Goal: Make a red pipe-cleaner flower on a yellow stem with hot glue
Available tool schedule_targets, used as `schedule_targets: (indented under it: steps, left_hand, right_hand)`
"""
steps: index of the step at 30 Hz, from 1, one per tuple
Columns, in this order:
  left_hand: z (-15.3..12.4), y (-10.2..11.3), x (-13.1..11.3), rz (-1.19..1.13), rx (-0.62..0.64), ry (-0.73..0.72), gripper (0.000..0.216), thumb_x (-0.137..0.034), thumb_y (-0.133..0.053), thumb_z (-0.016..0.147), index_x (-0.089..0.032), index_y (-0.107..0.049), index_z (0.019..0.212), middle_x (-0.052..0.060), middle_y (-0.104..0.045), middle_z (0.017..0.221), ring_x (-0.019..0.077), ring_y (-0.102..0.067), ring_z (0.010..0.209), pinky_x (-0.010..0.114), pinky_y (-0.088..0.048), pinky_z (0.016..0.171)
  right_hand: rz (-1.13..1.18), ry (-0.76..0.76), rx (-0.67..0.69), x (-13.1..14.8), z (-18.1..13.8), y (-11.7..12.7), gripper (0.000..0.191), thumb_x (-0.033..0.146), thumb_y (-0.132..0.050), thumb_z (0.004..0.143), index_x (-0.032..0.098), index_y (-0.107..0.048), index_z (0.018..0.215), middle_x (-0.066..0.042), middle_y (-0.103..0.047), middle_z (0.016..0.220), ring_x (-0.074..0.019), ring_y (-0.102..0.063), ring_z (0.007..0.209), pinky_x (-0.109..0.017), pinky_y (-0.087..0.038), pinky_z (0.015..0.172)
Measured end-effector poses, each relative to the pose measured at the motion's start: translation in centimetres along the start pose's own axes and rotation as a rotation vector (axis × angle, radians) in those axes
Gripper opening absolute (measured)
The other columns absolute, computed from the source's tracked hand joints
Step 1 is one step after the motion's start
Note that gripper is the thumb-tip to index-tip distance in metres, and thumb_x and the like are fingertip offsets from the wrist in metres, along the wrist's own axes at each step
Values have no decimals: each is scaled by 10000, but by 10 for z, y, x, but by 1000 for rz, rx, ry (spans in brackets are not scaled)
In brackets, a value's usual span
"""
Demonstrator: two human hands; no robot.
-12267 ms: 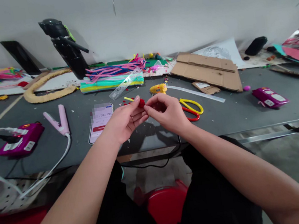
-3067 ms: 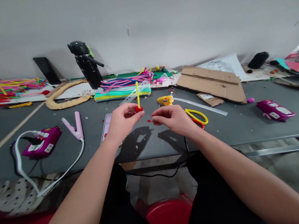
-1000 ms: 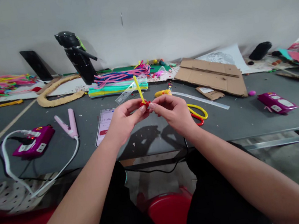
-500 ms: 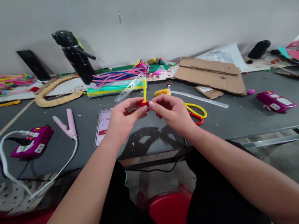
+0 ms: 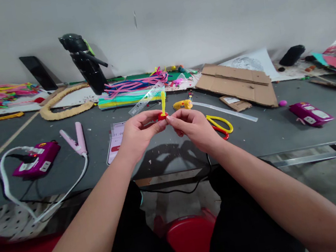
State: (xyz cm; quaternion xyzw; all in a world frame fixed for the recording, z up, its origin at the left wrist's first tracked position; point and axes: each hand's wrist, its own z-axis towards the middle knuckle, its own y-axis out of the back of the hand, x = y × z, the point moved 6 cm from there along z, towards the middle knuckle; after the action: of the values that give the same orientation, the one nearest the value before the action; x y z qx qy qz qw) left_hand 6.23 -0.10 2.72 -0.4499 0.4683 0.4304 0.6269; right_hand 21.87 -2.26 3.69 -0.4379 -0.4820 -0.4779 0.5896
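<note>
Head view: left hand (image 5: 139, 133) and right hand (image 5: 193, 126) pinch a red piece (image 5: 162, 116) bearing an upright yellow stem (image 5: 163, 102).

The table (image 5: 282, 135) looked matt grey; the cardboard (image 5: 237, 83) was rough brown, the bottle (image 5: 85, 62) glossy black plastic, the ruler (image 5: 147, 99) clear plastic.

Taking the phone (image 5: 115, 136) as landmark: bare grey table (image 5: 172, 158) lies open just right of it and toward the near edge. Right beyond stand scissors (image 5: 219, 124); behind, a clear ruler (image 5: 147, 98) and glue gun (image 5: 183, 104); left, a pink hair straightener (image 5: 76, 137).
</note>
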Motion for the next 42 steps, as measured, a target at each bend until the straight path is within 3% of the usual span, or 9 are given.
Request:
schedule_targets:
  steps: [5, 12, 31, 42]
  left_hand:
    - [-1, 0, 0, -71, -1, 25, 372, -300, -917, 676, -210, -794, 1015, 65, -788, 1031, 217, -736, 995, 393, -589, 946]
    - [-1, -1, 0, -70, 13, 43, 378, -302, -926, 660, -209, -806, 1007, 64, -792, 1007, 209, -741, 960, 395, -597, 937]
    - [0, -1, 1, -38, 6, 15, 361, -313, -927, 661, -214, -814, 989, 61, -795, 997, 209, -745, 921, 399, -606, 920]
    - [-2, -3, -2, -96, 45, 87, 426, -345, -909, 701, -206, -784, 1084, 94, -795, 1067, 235, -767, 931, 423, -605, 930]
  right_hand:
    - [113, -61, 55, -5, 2, 2, 346, 491, -787, 819, 182, -641, 765, 26, -555, 664, -97, -475, 580, -255, -369, 545]
    - [62, -46, 37, -3, 2, 2, 390, 527, -741, 858, 184, -624, 713, 27, -518, 622, -98, -438, 566, -258, -334, 531]
    - [-29, -33, -12, -2, 0, -1, 480, 621, -769, 786, 187, -593, 679, 44, -491, 571, -93, -407, 543, -263, -305, 522]
    - [55, -21, 33, -1, 1, 0, 457, 579, -704, 874, 192, -578, 666, 25, -509, 623, -100, -434, 565, -262, -346, 533]
